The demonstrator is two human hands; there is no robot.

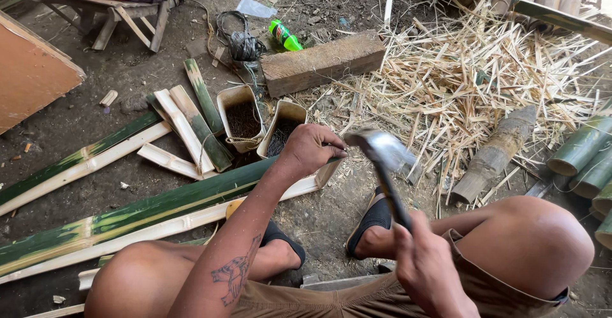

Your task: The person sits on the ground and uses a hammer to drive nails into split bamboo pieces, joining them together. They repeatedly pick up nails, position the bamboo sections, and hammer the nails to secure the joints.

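Currently my right hand (428,270) is clenched around a hammer (386,159) raised above the split bamboo pole (146,213), whose near end my left hand (310,149) grips closed. Bamboo looks stiff, light, splinter-prone; I judge that end the safest hold.

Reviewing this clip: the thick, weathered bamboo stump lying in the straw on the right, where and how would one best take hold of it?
The bamboo stump lies tilted, its wide cut end nearer the person's knee. Probably best to grip its middle from above, fingers wrapping across the round body: that part shows bare, while straw surrounds the rest. The right hand holds the hammer; the left hand rests on the split green bamboo.
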